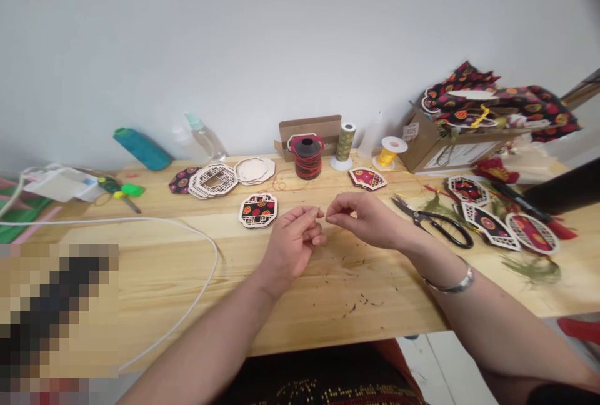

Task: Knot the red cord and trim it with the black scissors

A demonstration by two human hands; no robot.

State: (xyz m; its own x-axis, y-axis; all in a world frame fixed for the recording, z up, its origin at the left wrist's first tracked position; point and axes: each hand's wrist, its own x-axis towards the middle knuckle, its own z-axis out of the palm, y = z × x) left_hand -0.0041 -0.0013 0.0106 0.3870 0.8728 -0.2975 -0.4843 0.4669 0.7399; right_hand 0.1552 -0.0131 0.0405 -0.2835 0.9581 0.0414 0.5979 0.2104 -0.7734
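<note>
Over the middle of the wooden table (197,305), my left hand (297,233) and my right hand (359,220) meet almost fingertip to fingertip. Both are closed in a pinch. A tiny tip pokes out at my left thumb and forefinger, too small to name; whatever my right fingers grip is hidden. Just left of my left hand lies an octagonal lattice-framed pendant (258,210) with dark patterned cloth. A fan-shaped red pendant (367,177) rests beyond my right hand. Black-handled scissors (434,220) lie to the right of my right wrist.
Behind stand a red cord spool (308,158), a green thread cone (345,145) and a yellow spool (389,154). Wooden frames (213,180) pile at left. A stuffed cardboard box (435,145) and several finished pendants (532,233) occupy the right. A white cable (213,261) loops at left.
</note>
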